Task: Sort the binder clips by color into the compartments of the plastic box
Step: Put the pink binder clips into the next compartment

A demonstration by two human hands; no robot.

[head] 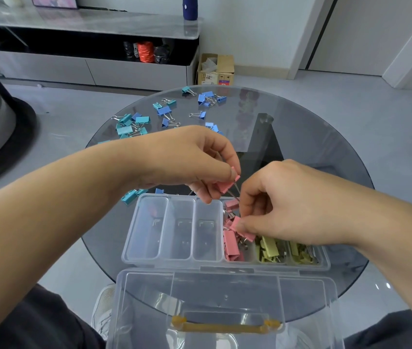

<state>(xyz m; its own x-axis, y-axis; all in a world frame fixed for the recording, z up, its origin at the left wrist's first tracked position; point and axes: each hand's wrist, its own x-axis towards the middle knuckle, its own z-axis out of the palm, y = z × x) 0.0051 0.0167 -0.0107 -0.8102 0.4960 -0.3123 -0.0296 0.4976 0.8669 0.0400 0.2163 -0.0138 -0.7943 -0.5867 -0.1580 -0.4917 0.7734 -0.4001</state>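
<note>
Now — left hand [195, 159] pinches pink clip [226, 186] | right hand [285, 205] pinches another pink clip [240, 227] — matte, silver handles

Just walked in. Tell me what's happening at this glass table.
A person is sorting binder clips by colour into a clear plastic box with its lid open. The left hand holds a pink clip above the pink compartment, and the right hand pinches another pink clip there. Yellow clips fill the compartments beside it; three compartments are empty. Blue and teal clips wait on the table.
</note>
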